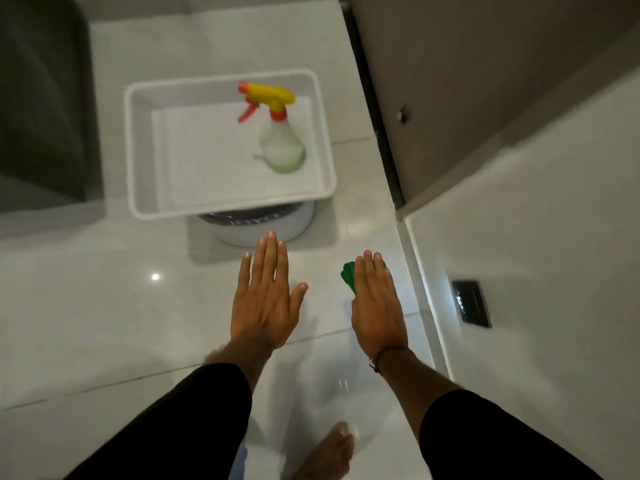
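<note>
My left hand (pixel 263 299) is held out flat over the white tiled floor, fingers straight and together, holding nothing. My right hand (pixel 375 306) is stretched out beside it with straight fingers, and a green pad (pixel 348 277) sticks out from under its palm on the left. The thumb is hidden beneath, so the hold on the pad cannot be seen directly. Ahead, a white rectangular tub (pixel 138 150) sits on top of a white bucket (pixel 301 223). A spray bottle (pixel 282 147) with a yellow and red trigger head stands in the tub's right half.
A dark cabinet (pixel 41 98) stands at the left. At the right are a brown door (pixel 485 81) and a white wall carrying a black plate (pixel 471 303). My bare foot (pixel 329 452) is on the glossy floor below.
</note>
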A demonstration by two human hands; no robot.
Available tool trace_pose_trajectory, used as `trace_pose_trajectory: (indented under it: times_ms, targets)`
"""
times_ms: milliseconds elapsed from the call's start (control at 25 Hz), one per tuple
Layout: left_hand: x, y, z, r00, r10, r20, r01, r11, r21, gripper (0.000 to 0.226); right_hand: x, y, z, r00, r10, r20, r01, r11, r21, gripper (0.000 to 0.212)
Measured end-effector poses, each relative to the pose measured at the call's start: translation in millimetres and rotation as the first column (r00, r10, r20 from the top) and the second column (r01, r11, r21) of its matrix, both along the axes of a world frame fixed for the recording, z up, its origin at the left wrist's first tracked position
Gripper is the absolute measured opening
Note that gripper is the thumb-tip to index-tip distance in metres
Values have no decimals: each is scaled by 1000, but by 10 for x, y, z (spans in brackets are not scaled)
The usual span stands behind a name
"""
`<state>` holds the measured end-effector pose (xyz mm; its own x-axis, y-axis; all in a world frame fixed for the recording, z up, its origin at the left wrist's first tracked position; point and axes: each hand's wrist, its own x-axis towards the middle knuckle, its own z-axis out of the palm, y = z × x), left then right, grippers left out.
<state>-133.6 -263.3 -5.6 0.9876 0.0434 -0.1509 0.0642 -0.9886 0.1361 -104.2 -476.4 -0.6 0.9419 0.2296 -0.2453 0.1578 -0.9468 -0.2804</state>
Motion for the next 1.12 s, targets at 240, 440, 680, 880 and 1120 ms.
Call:
trace_pose_trajectory:
  times_ms: [240, 440, 680, 880, 1120]
  targets:
    - [612, 1038, 323, 996, 79, 29, -80, 996, 43, 83, 773, 1100, 489, 997, 45, 58, -49, 996, 72, 79]
    - [998, 1829, 294, 995, 95, -15, -93, 992, 86, 83, 1175, 1939, 450, 983, 90, 161, -108, 989, 105, 68]
    - [1496, 2562, 28, 997, 68, -47, -62, 992, 113, 84, 1871, 2915, 185, 972, 171, 159, -180, 983, 47, 61]
    - [1674, 2803, -187, 999, 40, -1, -39, 994, 98, 83, 2359, 3303, -131, 955, 268, 126, -258, 962, -95, 64]
    - [1612, 2894, -367, 999, 39, -1, -39, 996, 85, 83, 2369, 3459, -476, 969, 244, 32, -236, 958, -162, 72]
